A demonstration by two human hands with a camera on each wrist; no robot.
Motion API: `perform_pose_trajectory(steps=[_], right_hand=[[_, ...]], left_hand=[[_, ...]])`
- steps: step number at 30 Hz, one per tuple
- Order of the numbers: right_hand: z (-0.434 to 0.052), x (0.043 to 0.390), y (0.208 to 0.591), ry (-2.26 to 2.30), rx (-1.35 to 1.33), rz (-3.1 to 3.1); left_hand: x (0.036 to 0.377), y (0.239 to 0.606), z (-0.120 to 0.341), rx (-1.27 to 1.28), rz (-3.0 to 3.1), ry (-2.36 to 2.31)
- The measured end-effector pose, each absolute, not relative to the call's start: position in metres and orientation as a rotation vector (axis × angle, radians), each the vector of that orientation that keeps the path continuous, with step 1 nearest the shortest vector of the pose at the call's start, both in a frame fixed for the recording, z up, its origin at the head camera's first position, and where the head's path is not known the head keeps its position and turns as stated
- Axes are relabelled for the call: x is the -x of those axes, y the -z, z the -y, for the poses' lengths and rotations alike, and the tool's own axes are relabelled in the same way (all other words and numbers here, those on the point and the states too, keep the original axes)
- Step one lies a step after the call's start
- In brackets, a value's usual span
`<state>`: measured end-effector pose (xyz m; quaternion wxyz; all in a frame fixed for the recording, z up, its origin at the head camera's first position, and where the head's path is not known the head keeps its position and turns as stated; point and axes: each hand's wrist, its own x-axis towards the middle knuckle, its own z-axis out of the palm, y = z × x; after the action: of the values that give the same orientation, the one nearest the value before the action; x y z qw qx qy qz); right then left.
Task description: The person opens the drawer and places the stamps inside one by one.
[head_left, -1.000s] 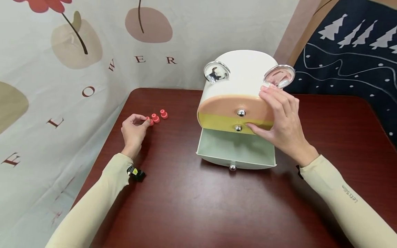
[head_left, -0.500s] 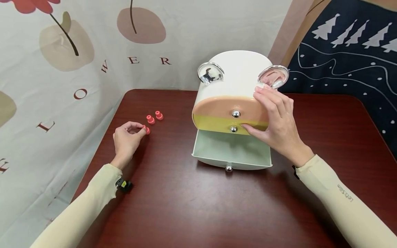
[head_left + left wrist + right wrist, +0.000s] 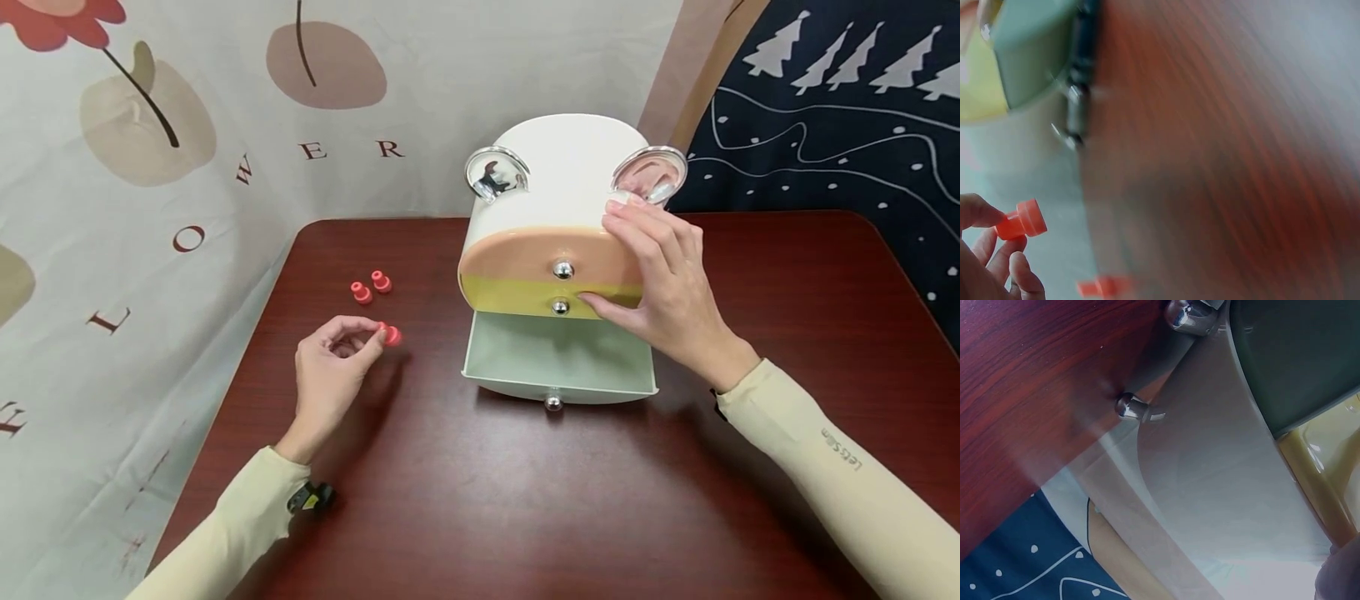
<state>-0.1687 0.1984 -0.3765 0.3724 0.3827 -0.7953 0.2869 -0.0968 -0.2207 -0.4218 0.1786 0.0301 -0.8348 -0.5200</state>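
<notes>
The dark red-brown wooden table [image 3: 480, 500] carries, toward its far middle, a white rounded drawer cabinet with two shiny dome ears [image 3: 558, 250]; its pale green bottom drawer [image 3: 558, 358] stands pulled out toward the near side, above it a yellow drawer [image 3: 517, 293] and a peach one [image 3: 525, 254], both closed. The right hand [image 3: 663, 283] rests on the cabinet's right front, fingers spread over the top edge and thumb against the yellow drawer front, bracing rather than clasping. The left hand [image 3: 330, 367], left of the cabinet and raised a little above the wood, pinches a small coral-red plastic peg [image 3: 390, 335] between thumb and fingertips. Two more coral pegs [image 3: 371, 287] sit on the table further off. A clean drop, judging by this, wants the right hand steady while the pinch travels right over the open green tray, releasing low so the peg does not bounce out.
</notes>
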Motion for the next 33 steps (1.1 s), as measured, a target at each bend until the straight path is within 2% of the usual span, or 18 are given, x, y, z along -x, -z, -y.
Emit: perform_pose_trajectory(steps=[13, 26, 33], right_hand=[[-0.198, 0.169, 0.378, -0.734, -0.979, 2.028], [-0.199, 0.169, 0.378, -0.748, -0.971, 2.031], [-0.197, 0.169, 0.378, -0.738, -0.971, 2.047]], left_hand=[[0.095, 0.397, 0.157, 0.217, 2.194, 1.799], [0.110, 0.404, 0.117, 0.240, 2.441, 1.616], [0.120, 0.408, 0.107, 0.347, 2.583, 1.517]])
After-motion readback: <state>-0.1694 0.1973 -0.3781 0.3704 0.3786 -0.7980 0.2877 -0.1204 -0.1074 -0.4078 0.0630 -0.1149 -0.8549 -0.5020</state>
